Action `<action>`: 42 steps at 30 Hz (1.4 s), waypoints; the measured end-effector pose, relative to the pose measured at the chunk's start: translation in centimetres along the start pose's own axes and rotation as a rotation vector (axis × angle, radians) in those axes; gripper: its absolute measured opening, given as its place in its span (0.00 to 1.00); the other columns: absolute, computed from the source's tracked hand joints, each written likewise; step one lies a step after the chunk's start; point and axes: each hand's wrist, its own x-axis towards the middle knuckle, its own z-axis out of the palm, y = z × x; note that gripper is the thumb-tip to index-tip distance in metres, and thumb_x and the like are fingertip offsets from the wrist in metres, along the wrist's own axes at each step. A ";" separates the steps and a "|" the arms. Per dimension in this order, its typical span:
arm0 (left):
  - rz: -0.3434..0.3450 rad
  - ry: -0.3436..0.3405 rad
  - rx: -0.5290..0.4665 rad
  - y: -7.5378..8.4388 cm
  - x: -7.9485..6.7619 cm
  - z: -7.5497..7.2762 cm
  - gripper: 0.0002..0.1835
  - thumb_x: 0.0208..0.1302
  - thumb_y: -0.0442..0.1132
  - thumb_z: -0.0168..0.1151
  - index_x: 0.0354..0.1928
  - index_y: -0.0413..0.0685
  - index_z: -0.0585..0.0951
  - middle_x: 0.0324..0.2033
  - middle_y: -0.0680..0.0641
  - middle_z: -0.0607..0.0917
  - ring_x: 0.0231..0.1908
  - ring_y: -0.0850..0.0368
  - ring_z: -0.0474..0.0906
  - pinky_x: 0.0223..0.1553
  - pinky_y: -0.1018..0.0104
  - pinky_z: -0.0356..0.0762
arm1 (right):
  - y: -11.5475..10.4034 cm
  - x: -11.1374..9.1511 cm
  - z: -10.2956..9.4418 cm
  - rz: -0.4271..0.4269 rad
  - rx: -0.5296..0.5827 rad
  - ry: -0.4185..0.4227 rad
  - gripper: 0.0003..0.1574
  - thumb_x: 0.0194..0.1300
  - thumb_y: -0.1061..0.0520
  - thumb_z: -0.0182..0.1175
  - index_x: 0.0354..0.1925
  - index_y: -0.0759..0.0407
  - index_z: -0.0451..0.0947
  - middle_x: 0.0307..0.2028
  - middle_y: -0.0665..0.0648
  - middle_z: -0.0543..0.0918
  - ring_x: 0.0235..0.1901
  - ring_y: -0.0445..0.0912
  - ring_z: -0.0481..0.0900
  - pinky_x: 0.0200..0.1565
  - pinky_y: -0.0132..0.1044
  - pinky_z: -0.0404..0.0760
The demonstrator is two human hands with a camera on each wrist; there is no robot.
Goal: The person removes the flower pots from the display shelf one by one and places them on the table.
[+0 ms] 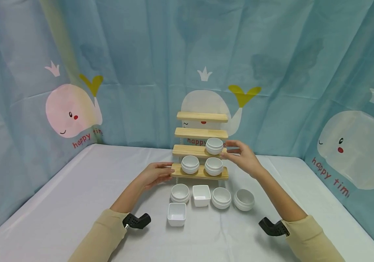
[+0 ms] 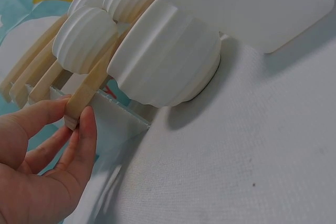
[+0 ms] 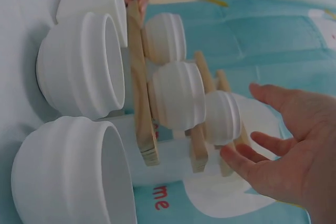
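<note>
A tiered stand with pale wooden shelves (image 1: 183,175) rises at the back of the table. My left hand (image 1: 154,175) pinches the left end of its lowest shelf (image 2: 86,90) between thumb and fingers. Two white round ribbed cups, a left one (image 1: 190,165) and a right one (image 1: 213,166), sit upright on that shelf. Above them, one more round cup (image 1: 214,146) stands at the right of the second shelf. Beside this upper cup is my right hand (image 1: 242,158), fingers spread and loosely bent; in the right wrist view its fingertips (image 3: 231,158) are close to the cup.
In front of the stand are three round cups, left (image 1: 180,193), middle (image 1: 221,198) and right (image 1: 244,200), and two square white cups, one behind (image 1: 201,195) and one nearer (image 1: 176,214). A blue whale-print curtain (image 1: 134,72) hangs behind the white-covered table (image 1: 108,174).
</note>
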 end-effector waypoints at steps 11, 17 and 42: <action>-0.007 0.011 -0.003 -0.1 0.1 -0.1 0.30 0.76 0.30 0.62 0.75 0.29 0.67 0.59 0.35 0.78 0.36 0.64 0.85 0.45 0.72 0.89 | 0.1 1.4 0.2 0.045 -0.034 0.014 0.42 0.74 0.53 0.68 0.76 0.68 0.64 0.70 0.71 0.73 0.68 0.68 0.74 0.66 0.61 0.80; -0.006 0.006 0.003 0.0 0.1 -0.1 0.31 0.76 0.30 0.62 0.76 0.29 0.66 0.59 0.36 0.78 0.36 0.64 0.85 0.45 0.72 0.89 | 0.1 1.9 0.5 0.046 -0.030 0.016 0.41 0.75 0.53 0.67 0.75 0.70 0.65 0.69 0.73 0.73 0.68 0.68 0.74 0.66 0.60 0.80; 0.010 -0.009 -0.010 -0.2 0.2 -0.2 0.31 0.75 0.29 0.61 0.75 0.27 0.65 0.54 0.38 0.81 0.35 0.64 0.85 0.42 0.73 0.88 | -0.4 3.5 2.6 0.129 0.025 0.092 0.41 0.72 0.53 0.69 0.74 0.70 0.66 0.66 0.71 0.75 0.61 0.61 0.78 0.50 0.31 0.84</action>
